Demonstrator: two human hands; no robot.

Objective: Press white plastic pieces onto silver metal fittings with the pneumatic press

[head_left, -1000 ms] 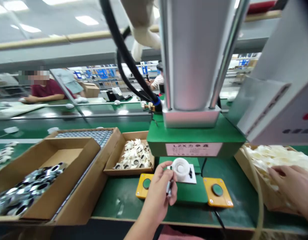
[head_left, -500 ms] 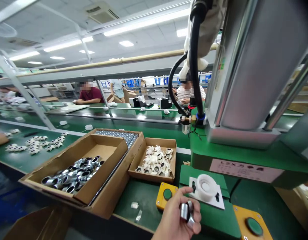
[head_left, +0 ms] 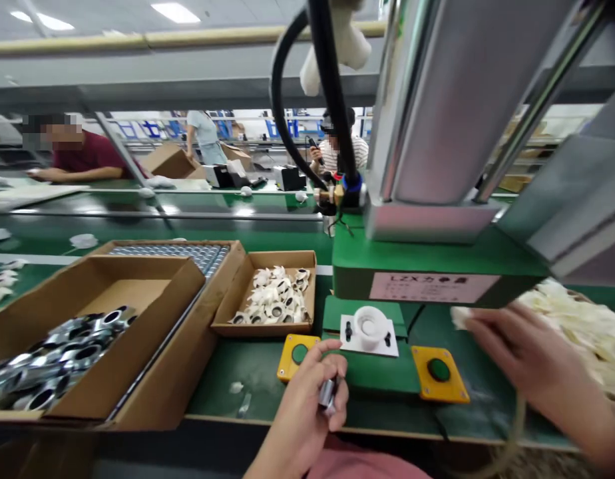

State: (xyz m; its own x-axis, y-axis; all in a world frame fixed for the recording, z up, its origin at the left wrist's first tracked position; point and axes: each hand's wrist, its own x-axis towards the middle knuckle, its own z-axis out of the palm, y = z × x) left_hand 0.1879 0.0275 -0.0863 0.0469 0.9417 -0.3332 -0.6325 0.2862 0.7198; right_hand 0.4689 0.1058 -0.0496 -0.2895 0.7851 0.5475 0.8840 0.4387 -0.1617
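Observation:
My left hand [head_left: 307, 392] is curled around shiny metal rings [head_left: 328, 394], just in front of the press; the fingers partly hide them. A white round fixture [head_left: 370, 326] sits on a white plate just beyond that hand. Over at the right, my right hand [head_left: 532, 352] pinches a small white plastic part [head_left: 461, 318], blurred by motion. Close behind this hand lies a heap of white plastic parts [head_left: 582, 326]. The green press head [head_left: 437, 266] stands above and behind the fixture.
Yellow button boxes [head_left: 440, 374] flank the fixture. To the left are a cardboard box [head_left: 198, 359] with metal rings [head_left: 72, 352] and a smaller box [head_left: 262, 329] of white finned parts [head_left: 277, 296]. Black hoses [head_left: 332, 93] hang by the press. People sit across the line.
The view has swung right and down. My right hand has come into view with a white part in its fingers. My left hand still holds the metal rings.

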